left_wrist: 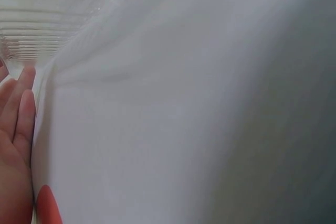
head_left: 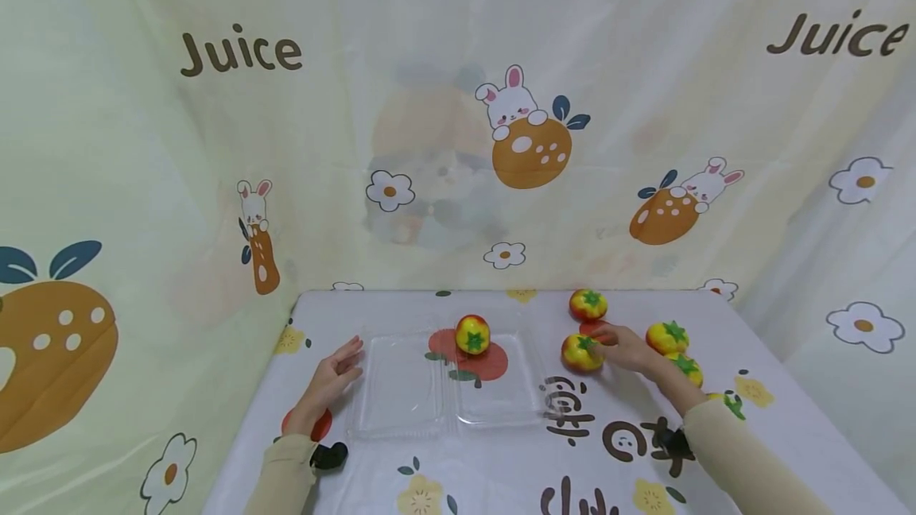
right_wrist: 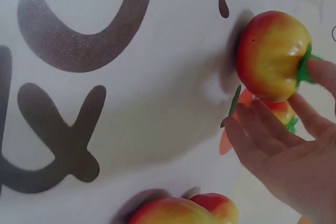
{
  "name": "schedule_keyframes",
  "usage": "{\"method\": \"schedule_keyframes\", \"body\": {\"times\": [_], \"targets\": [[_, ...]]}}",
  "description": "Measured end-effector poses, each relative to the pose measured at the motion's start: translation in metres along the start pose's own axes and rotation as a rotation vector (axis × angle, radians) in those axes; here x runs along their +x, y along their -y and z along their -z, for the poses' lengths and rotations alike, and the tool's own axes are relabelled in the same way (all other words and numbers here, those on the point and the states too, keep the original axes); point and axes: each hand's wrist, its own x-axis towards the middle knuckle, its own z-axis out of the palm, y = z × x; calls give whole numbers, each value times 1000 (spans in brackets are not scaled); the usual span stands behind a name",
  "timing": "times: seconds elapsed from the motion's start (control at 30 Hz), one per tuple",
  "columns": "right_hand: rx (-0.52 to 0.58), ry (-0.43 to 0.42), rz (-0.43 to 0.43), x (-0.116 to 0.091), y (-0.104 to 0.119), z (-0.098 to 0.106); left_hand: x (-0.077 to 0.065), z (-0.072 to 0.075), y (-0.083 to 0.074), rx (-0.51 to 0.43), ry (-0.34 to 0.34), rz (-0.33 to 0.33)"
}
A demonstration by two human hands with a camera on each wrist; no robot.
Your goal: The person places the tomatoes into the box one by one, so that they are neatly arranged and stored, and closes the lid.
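Note:
A clear plastic clamshell box (head_left: 401, 380) lies unfolded on the table, its two halves side by side. One red-and-yellow toy persimmon (head_left: 473, 334) sits at the far left of the right half. My left hand (head_left: 331, 384) is beside the box's left edge with fingers extended, holding nothing; the ribbed plastic wall (left_wrist: 31, 38) shows near its fingertips. To the right of the box, my right hand (head_left: 626, 350) pinches another persimmon (right_wrist: 273, 56), its thumb on the green leafy top and a finger against the side. The remaining fingers are fairly straight.
One persimmon (head_left: 588, 304) stands farther back, behind the right hand. More persimmons (head_left: 667, 337) lie to the right, partly hidden by the right forearm. A printed cloth covers the table (head_left: 501, 467), and a patterned curtain (head_left: 429, 102) hangs behind it.

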Motion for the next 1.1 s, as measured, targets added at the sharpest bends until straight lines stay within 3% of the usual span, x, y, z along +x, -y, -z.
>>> {"method": "schedule_keyframes", "body": {"times": [0.33,0.57,0.7,0.97,1.1], "targets": [[217,-82,-52,6,-1,-22,-1,-3,2,18,-7,4],[262,-50,-115,7,8,-23,-1,-3,1,26,-12,8],[229,-43,-137,7,12,-18,3,-3,-1,50,-21,16],[164,-133,13,10,26,-7,-2,-3,-11,34,-10,18],[136,-199,72,17,39,-3,2,0,0,34,-22,12]]}}
